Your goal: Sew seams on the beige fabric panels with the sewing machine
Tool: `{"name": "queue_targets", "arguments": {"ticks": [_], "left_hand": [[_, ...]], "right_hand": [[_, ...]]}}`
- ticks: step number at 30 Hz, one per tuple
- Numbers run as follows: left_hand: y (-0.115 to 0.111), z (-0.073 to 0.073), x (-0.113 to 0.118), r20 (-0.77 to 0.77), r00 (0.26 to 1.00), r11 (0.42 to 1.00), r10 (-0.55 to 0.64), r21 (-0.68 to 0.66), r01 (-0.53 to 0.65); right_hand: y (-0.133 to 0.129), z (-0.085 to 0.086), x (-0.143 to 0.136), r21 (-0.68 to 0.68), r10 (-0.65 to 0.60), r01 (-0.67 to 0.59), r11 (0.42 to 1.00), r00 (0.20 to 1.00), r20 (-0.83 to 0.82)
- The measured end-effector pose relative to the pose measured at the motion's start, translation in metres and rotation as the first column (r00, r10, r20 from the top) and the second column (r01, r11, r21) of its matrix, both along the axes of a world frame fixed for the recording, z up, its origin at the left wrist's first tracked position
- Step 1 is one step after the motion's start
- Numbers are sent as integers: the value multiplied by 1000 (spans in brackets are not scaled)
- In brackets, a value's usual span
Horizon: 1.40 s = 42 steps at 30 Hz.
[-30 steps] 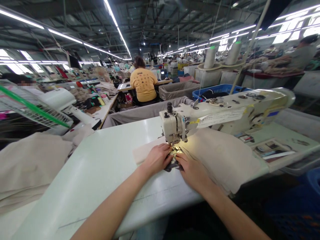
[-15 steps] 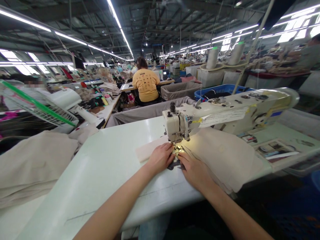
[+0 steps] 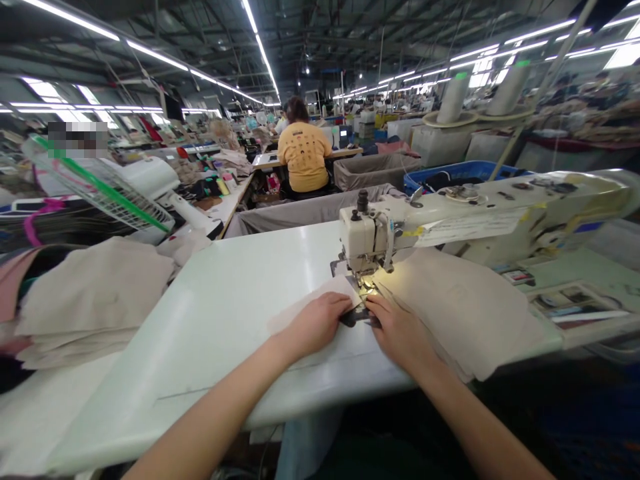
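Note:
My left hand presses flat on a narrow beige fabric strip lying on the white sewing table. My right hand rests on a larger beige fabric piece just in front of the needle. Both hands meet below the head of the white sewing machine, whose lamp lights the cloth. A small dark piece shows between my fingertips. The needle itself is hard to make out.
Folded beige cloth is stacked at the table's left end beside a white fan. Thread cones stand behind the machine. A person in a yellow shirt sits at a table ahead. Grey fabric bins sit beyond.
The view has shifted, so machine and hands sit slightly further right and higher. My left hand has slid a little back along the strip. Both hands stay on the fabric.

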<state>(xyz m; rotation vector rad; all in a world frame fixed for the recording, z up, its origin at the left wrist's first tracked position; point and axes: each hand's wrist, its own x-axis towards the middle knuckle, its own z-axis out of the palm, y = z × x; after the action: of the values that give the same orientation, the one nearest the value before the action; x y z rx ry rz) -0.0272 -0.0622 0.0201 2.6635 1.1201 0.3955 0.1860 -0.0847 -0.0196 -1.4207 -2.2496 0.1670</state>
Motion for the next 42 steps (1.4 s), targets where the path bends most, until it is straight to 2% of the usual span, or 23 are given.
{"name": "queue_targets", "arguments": {"ticks": [2,4,5,7,10,13,17,25,27,28,29,30,31,33,34,37,42], "left_hand": [[10,3,-8,-10,1000,1000,-18,-11,18],[17,7,-13,-154,983,995,100,37,-96],[17,8,-15,-246,947,978,207,77,-194],[15,11,-16,-388,820,906,422,156,-392],[6,14,-13,-465,667,802,581,193,-565],[-1,15,-10,-478,619,759,623,179,-626],[-4,14,-10,-474,606,743,639,175,-646],[-6,15,-12,-466,599,730,651,169,-662],[-10,16,-7,-438,634,752,638,177,-634],[-12,15,-4,-413,692,797,592,175,-578],[-14,14,0,-384,776,864,500,163,-476],[-17,12,4,-350,865,933,360,146,-329],[-20,9,8,-315,928,978,198,131,-164],[-24,0,17,-253,966,989,-57,120,89],[-25,-4,20,-231,969,984,-92,129,124],[-24,-13,27,-185,982,988,-33,140,60],[-11,-11,33,-191,977,988,97,136,-71]], "right_hand": [[-1,-2,3,38,0,3,999,996,-84],[-2,-3,8,86,6,11,996,982,-190],[-3,-3,11,99,7,17,995,971,-239],[-7,-2,16,77,-1,26,997,950,-311],[-13,2,20,-14,-7,2,1000,935,-355],[-21,8,21,-53,44,-67,996,937,-345],[-30,14,20,-90,112,-139,986,960,-258],[-36,14,23,-203,129,-151,967,985,-117],[-36,15,24,-211,137,-156,965,985,-100],[-36,16,24,-211,145,-162,964,985,-94],[-36,17,24,-211,157,-172,962,984,-88],[-37,18,24,-208,173,-186,960,982,-79],[-37,20,24,-205,192,-201,958,979,-67],[-38,22,24,-205,228,-231,951,973,-37],[-38,22,24,-207,236,-235,950,972,-21],[-36,21,23,-222,216,-206,953,976,22],[-21,22,17,-244,134,-119,963,990,49]]}}
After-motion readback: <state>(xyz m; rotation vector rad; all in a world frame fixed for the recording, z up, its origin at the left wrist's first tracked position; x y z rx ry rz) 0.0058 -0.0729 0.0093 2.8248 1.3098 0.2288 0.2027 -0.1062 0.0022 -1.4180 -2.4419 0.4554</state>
